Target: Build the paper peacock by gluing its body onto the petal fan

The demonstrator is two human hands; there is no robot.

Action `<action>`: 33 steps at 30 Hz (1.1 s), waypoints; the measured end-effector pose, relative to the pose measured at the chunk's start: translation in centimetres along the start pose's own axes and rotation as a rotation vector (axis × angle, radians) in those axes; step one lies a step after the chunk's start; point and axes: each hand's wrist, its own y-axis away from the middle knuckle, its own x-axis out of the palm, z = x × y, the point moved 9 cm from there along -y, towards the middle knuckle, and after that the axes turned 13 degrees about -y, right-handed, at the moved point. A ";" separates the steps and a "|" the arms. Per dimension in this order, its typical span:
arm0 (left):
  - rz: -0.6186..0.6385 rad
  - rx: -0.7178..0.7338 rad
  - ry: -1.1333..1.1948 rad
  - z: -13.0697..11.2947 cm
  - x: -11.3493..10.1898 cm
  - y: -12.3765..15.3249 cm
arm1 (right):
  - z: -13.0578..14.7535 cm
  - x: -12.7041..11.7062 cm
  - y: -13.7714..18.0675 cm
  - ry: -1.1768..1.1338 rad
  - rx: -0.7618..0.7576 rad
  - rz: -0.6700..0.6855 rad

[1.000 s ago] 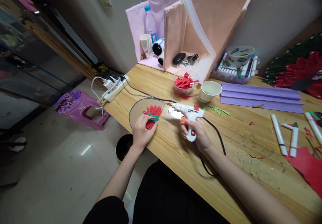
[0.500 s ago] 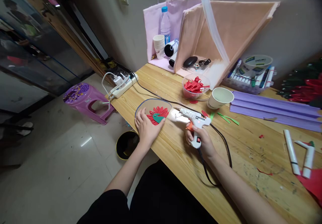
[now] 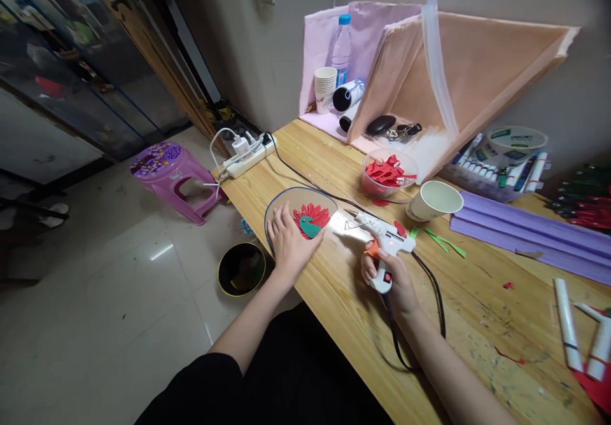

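Note:
My left hand (image 3: 292,240) lies with its fingers spread over the near left part of a round, blue-edged disc (image 3: 282,200) at the table's edge. On the disc is a bird made of a green body (image 3: 309,228) and red petal-like pieces (image 3: 312,211); my thumb rests close by the green body. My right hand (image 3: 398,278) is wrapped round the handle of a white hot glue gun (image 3: 389,237) with an orange trigger. Its nozzle points left toward the disc, apart from it, above a shiny patch on the table.
A bowl of red pieces (image 3: 389,177) and a paper cup (image 3: 434,201) stand behind the glue gun. Green strips (image 3: 443,243), purple folded paper (image 3: 520,228) and white markers (image 3: 568,323) lie to the right. The power strip (image 3: 248,158) sits at the left edge, above a black bin (image 3: 242,269).
The whole view has shifted, so the table things appear farther right. Both hands keep their hold and place, the left on the disc and the right on the hot glue gun.

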 end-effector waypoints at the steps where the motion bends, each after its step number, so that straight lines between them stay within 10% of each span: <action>1: 0.000 0.003 0.001 0.0 0.0 0.0 | 0.1 0.0 0.0 0.001 0.000 -0.001; 33: 0.067 -0.006 0.064 1.0 0.2 -0.5 | -0.4 -0.4 0.1 -0.066 -0.006 0.025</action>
